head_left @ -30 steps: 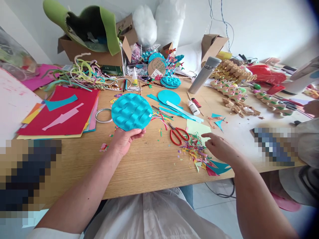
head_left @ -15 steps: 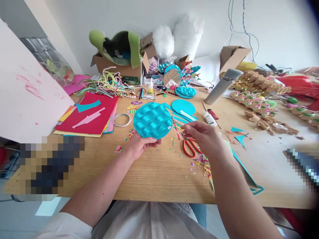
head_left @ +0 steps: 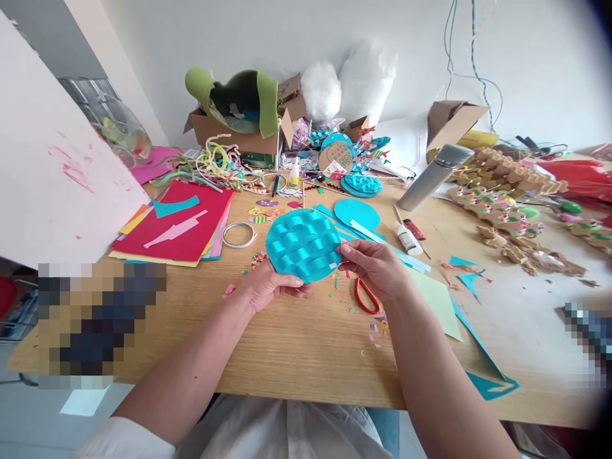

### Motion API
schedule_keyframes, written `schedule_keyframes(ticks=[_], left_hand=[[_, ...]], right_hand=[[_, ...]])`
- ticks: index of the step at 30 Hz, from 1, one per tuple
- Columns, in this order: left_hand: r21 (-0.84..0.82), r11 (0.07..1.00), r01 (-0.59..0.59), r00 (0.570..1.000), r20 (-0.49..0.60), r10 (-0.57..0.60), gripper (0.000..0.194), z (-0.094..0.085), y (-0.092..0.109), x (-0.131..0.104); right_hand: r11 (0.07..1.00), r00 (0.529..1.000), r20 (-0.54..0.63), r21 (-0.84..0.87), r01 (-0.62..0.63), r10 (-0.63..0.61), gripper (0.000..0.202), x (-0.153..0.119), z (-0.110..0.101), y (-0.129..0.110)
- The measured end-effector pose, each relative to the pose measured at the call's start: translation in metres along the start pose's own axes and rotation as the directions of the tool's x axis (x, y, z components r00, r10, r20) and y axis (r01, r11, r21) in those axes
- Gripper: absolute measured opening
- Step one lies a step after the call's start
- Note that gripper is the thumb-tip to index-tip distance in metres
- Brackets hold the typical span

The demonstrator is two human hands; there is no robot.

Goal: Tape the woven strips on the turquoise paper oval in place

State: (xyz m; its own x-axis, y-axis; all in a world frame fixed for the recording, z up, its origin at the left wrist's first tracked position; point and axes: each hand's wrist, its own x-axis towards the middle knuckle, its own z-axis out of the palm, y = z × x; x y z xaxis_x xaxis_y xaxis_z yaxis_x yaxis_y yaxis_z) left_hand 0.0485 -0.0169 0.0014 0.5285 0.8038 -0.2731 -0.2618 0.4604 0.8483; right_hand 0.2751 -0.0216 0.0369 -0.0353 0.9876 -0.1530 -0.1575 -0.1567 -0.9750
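Observation:
A round blue woven-paper disc (head_left: 303, 245) is held up over the table. My left hand (head_left: 275, 280) grips its lower left edge, thumb on top and fingers beneath. At the disc's right edge, my right hand (head_left: 370, 258) pinches the rim, near a small white patch. Red-handled scissors (head_left: 366, 296) lie partly hidden under my right hand. Behind the disc rest a flat blue paper circle (head_left: 356, 215) and some blue strips (head_left: 406, 255). A roll of white tape (head_left: 239, 235) sits to the left of the disc.
Coloured paper sheets (head_left: 182, 223) are stacked at the left. A silver flask (head_left: 433, 178), a white glue bottle (head_left: 408, 239) and cardboard crafts (head_left: 502, 210) stand or lie at the right. Boxes, cords and finished crafts line the back.
My right hand has moved left to the disc and now pinches its right edge. The whole view has shifted slightly, and the disc appears lower and farther right.

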Motion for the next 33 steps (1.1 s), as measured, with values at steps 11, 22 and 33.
schedule_keyframes(ticks=[11, 22, 33], left_hand=[[-0.100, 0.984, -0.147, 0.989, -0.013, 0.147, 0.035, 0.012, -0.004, 0.002], [-0.113, 0.958, -0.264, 0.929, -0.296, 0.222, 0.029, 0.016, -0.006, 0.005], [-0.098, 0.962, -0.254, 0.910, -0.360, 0.204, 0.026, 0.013, -0.008, 0.007]], right_hand=[[0.958, 0.944, -0.227, 0.102, 0.267, -0.239, 0.029, -0.003, 0.046, 0.030], [0.911, 0.881, -0.275, -0.270, 0.312, -0.384, 0.024, -0.018, 0.056, 0.028], [0.712, 0.921, 0.088, -0.608, 0.352, -0.380, 0.026, -0.026, 0.061, 0.041]])
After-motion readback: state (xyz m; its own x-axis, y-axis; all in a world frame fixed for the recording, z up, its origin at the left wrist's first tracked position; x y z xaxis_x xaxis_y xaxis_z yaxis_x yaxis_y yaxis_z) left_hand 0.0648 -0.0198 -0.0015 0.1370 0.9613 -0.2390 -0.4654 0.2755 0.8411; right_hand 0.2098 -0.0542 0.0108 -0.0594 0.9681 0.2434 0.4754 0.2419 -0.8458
